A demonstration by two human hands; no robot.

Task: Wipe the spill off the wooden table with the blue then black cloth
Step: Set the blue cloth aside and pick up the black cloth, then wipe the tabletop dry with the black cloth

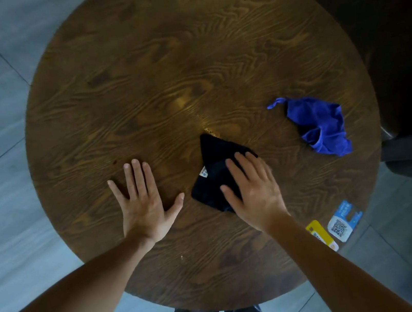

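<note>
Black cloth (216,170): folded to a rough triangle, lying flat on the round wooden counter (134,86), a little nearer the person than its middle. A small white tag shows at the cloth's left edge. Soft, light and limp by the look of it; likely to bunch or slide unless pressed flat. Best held as now, by a spread palm on top, not pinched at a corner.

Right hand (252,189): flat on the near right part of the black cloth, fingers spread and extended, pressing down rather than clasping.

Left hand (143,203): just left of the black cloth, apart from it, palm down on bare wood, fingers open, holding nothing (probably bracing).

Spill (207,128): a glossy wet patch just beyond the black cloth's far tip, touching or nearly so; its full extent is hard to tell against the sheen.

Blue cloth (320,125): crumpled, well right of the black cloth, near the counter's right rim, so its turn appears finished.

Stickers (341,226): near right of the black cloth, at the rim.

Open room: bare wood beyond and left of the black cloth, clear for strokes; the rim lies closest on the near side.
</note>
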